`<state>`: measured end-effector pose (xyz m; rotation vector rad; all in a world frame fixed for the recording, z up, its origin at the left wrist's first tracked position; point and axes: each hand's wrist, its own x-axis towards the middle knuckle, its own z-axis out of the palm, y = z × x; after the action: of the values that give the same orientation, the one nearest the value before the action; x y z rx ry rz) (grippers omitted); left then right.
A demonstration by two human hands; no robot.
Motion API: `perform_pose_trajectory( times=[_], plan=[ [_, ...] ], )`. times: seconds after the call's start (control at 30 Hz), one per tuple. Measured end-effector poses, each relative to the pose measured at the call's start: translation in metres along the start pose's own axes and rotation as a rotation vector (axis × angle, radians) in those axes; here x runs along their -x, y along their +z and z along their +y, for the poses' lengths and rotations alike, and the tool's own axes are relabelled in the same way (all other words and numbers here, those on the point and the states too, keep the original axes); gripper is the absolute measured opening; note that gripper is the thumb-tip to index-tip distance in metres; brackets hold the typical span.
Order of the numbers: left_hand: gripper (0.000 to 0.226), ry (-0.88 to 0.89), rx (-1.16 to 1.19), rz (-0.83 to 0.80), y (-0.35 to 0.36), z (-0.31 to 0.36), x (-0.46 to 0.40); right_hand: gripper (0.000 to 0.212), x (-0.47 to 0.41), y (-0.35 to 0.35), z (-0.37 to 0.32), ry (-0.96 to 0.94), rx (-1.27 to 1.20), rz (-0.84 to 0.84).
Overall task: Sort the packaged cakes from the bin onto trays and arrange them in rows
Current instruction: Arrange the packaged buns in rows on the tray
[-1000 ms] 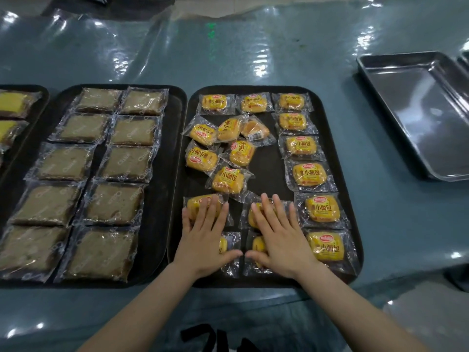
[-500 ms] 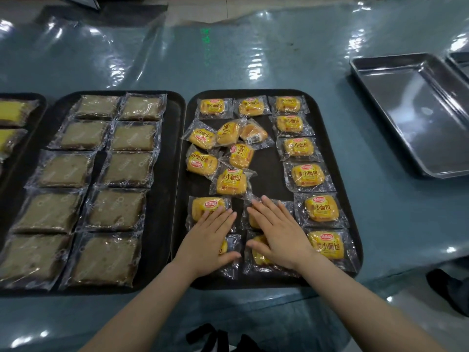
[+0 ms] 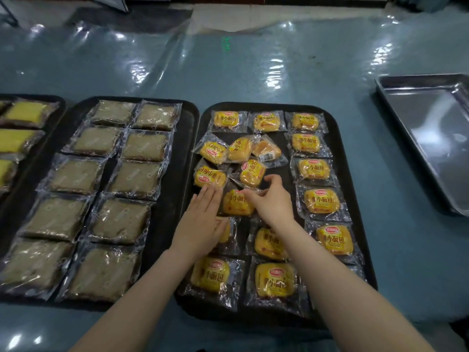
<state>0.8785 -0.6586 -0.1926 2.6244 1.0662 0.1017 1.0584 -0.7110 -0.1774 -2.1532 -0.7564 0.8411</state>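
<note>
On a glossy teal plastic-covered table, the black tray (image 3: 355,199) holds yellow wrapped cakes; left hand (image 3: 203,219) lies flat, fingers straight; right hand (image 3: 271,201) pinches one yellow cake packet (image 3: 234,203) mid-tray; next, probably square it into the row.

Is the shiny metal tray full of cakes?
No, the metal tray at the right holds nothing; the yellow cakes lie on the black tray.
</note>
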Motion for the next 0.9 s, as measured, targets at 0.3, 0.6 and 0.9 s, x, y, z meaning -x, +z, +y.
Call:
perform_pose_trajectory(
  times=[0.3, 0.6, 0.9],
  plan=[
    [0.078, -0.128, -0.141, -0.261, 0.007, -0.014, -0.063, 0.013, -0.012, -0.021, 0.022, -0.035, 0.004, 0.045],
    [0.046, -0.114, -0.235, -0.006, 0.0, -0.013, -0.069, 0.013, -0.027, -0.04, 0.027, -0.166, 0.289, 0.074],
    [0.033, 0.017, 0.254, 0.023, -0.01, -0.017, -0.043, 0.019, -0.022, -0.055, 0.037, -0.156, 0.053, 0.016]
  ],
)
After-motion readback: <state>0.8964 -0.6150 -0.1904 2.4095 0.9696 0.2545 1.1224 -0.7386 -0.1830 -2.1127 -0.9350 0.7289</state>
